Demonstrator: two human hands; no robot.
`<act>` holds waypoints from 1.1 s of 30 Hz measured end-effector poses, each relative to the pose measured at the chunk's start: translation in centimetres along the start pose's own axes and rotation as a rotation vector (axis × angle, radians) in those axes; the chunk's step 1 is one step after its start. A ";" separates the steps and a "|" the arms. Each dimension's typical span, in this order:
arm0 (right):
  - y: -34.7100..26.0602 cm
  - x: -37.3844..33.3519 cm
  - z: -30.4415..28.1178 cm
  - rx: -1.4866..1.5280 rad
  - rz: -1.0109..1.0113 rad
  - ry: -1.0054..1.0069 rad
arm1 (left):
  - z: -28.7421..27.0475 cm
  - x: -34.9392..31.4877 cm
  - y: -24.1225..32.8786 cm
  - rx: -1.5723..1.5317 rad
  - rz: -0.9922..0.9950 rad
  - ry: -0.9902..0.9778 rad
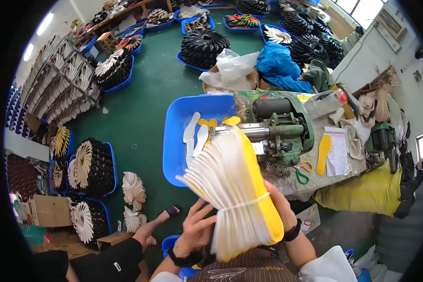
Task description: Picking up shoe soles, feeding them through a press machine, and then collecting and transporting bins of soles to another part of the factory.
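A thick bundle of insoles (239, 202), white with a bright yellow outer face, is tilted in front of my chest. A pale band or string runs around its middle. My right hand (283, 209) grips the bundle along the yellow side, thumb toward the top and the other fingers mostly hidden. At its lower left edge is my left hand (197, 228), fingers bent and apart; whether they touch the bundle I cannot tell. Beyond the bundle, a blue tub (178, 136) contains loose white and yellow insoles. The bundle's left tips look blurred.
A green machine with metal rollers (286, 127) stands on the bench beside the tub. Green-handled scissors (301, 176), a yellow insole (323, 155) and a notepad (337, 150) lie near it. At left, another person's leg (148, 230) extends near piled insoles (134, 190).
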State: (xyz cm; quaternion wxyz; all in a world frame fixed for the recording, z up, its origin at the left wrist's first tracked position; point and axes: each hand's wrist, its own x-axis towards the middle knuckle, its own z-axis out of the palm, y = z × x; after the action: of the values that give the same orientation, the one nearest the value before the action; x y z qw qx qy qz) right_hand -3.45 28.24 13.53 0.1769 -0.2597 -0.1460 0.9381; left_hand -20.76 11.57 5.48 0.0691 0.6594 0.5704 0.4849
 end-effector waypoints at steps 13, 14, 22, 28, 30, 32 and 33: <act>6.0 0.0 0.7 -1.572 -0.649 -0.154 | 2.3 -3.0 0.2 -1.652 -1.047 0.454; 6.1 0.0 0.5 -1.609 -0.638 -0.198 | 2.1 -2.7 0.3 -1.654 -1.052 0.450; 6.5 -2.2 2.6 -1.573 -0.736 -0.635 | -0.6 2.6 -1.4 -1.368 -1.191 0.750; 4.5 -2.1 -8.0 -2.006 -0.490 -0.115 | -3.6 -4.0 0.0 -1.370 -1.199 0.837; 2.1 -3.1 -13.8 -2.105 -0.433 0.225 | -4.6 -4.7 -0.4 -1.373 -1.163 0.755; 0.6 -5.5 -18.2 -2.257 -0.205 0.730 | -4.7 -5.0 -1.5 -1.387 -1.128 0.664; 0.1 -5.5 -16.6 -2.300 -0.270 0.757 | -4.5 -4.9 -2.0 -1.389 -1.116 0.623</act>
State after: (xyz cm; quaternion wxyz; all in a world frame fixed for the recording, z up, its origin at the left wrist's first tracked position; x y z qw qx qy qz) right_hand 9.91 28.93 2.22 -0.0288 -0.5046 -0.8570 0.1004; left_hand -24.79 6.13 3.78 0.5132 -0.0568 0.3799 0.7675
